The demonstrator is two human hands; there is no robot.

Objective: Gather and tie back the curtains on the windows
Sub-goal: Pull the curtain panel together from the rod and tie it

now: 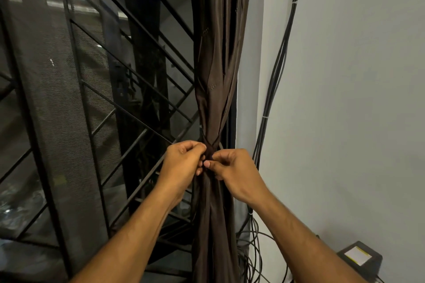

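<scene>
Brown curtain (215, 76) pinched between hands (208, 163)

Both bare forearms are raised from six o'clock toward the centre; the left hand (184, 161) and right hand (232, 170) are brought together fingertip to fingertip, fingers curled and pinched on the gathered fabric between them

- One brown curtain (216, 76), gathered into a single bunch
- Two hands: left hand (184, 161) and right hand (234, 170)
- One window grille (96, 89) of dark bars
- One bundle of black cables (276, 71), strands too many to count
- One black box (361, 257) at the lower right corner
</scene>
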